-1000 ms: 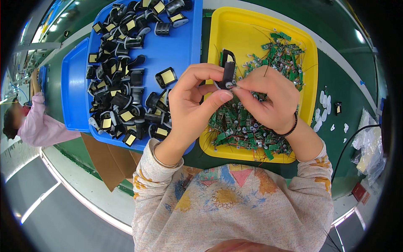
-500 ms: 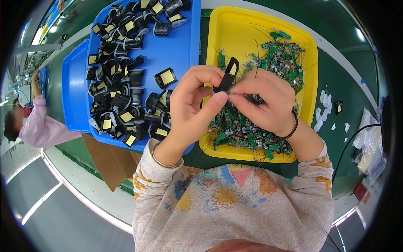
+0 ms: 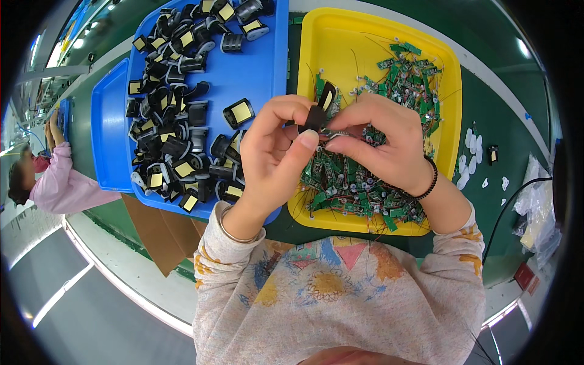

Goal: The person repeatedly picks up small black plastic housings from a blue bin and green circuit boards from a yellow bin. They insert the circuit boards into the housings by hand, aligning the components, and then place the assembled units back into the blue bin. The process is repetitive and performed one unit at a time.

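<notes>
My left hand (image 3: 277,143) grips a black plastic housing (image 3: 313,118) between thumb and fingers, its flap with a pale yellow pad (image 3: 328,99) pointing up and away. Close against it, my right hand (image 3: 383,143) pinches a small, thin piece (image 3: 334,134) that looks like a circuit board with wires; the fingers hide most of it. Both hands are held above the near left part of a yellow tray (image 3: 316,42), which holds a heap of green circuit boards (image 3: 353,176) with thin wires.
At left a blue tray (image 3: 255,73) holds many black housings (image 3: 176,146) with yellow pads. White oval pieces (image 3: 473,146), a small black part (image 3: 493,154) and clear plastic bags (image 3: 535,213) lie on the green table at right. Another person in a pink sleeve (image 3: 73,182) sits far left.
The black housing has tilted and shifted slightly left in my left hand. My right fingers have spread a little, and more of the thin piece between them shows.
</notes>
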The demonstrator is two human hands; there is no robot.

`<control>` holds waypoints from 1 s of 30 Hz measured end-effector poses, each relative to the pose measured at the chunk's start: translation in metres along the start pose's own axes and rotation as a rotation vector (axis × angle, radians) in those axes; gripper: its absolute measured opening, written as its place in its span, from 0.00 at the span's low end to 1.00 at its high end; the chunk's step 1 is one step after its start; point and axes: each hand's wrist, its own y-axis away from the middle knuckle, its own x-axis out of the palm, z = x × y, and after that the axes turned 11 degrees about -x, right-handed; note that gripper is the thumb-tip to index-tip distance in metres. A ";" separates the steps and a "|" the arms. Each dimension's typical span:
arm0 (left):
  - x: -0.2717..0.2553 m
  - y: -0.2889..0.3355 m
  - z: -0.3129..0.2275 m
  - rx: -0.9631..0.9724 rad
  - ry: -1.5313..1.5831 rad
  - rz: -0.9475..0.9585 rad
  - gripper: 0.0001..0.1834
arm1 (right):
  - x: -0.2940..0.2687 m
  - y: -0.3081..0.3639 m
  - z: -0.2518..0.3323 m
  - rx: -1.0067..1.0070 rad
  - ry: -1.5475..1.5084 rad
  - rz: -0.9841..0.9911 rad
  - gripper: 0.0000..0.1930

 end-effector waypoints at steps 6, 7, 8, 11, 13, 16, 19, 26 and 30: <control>0.001 -0.006 0.001 -0.040 0.048 0.031 0.10 | 0.000 0.003 -0.008 0.125 -0.112 -0.103 0.09; 0.001 -0.006 0.001 -0.030 0.038 0.042 0.11 | 0.000 0.003 -0.009 0.123 -0.119 -0.103 0.09; 0.001 -0.006 0.000 -0.027 0.040 0.037 0.10 | 0.000 0.003 -0.009 0.121 -0.127 -0.103 0.08; 0.002 -0.006 0.000 -0.026 0.051 0.021 0.10 | -0.001 0.003 -0.010 0.129 -0.114 -0.063 0.08; 0.001 -0.004 0.000 -0.037 0.059 0.014 0.09 | -0.001 0.003 -0.009 0.135 -0.124 -0.045 0.08; 0.000 -0.002 -0.001 -0.085 0.108 0.010 0.08 | 0.001 0.003 -0.007 0.131 -0.165 -0.040 0.07; 0.002 -0.003 -0.004 -0.142 0.107 -0.011 0.11 | 0.000 0.002 -0.008 0.148 -0.218 -0.035 0.06; 0.001 -0.005 0.006 0.114 -0.297 -0.115 0.21 | -0.002 0.003 -0.008 0.338 -0.526 -0.012 0.06; -0.001 -0.003 0.000 -0.007 -0.085 -0.156 0.21 | -0.004 0.004 -0.007 0.393 -0.631 -0.008 0.07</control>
